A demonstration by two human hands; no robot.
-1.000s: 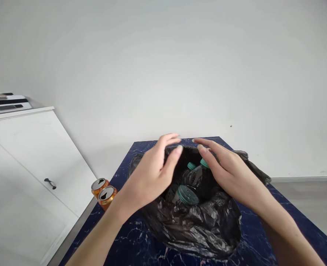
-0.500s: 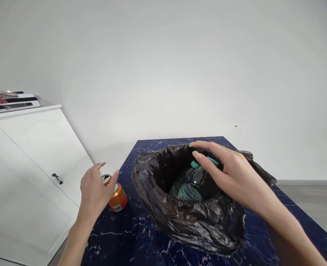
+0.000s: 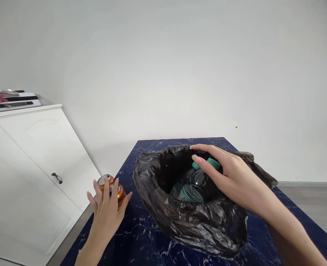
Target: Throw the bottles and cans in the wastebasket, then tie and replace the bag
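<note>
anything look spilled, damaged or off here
Nothing looks spilled: both orange drink cans by the left hand stand upright. One small oddity is the dark spot on the mostly plain wall, above and right of the black plastic bag; it is too small to tell whether it is damage or dirt.

From the person's head, close above and behind the left hand (image 3: 107,207) and right hand (image 3: 231,171), the single view looks forward and down over the table (image 3: 147,236) beneath them to the wall (image 3: 163,74) beyond.
</note>
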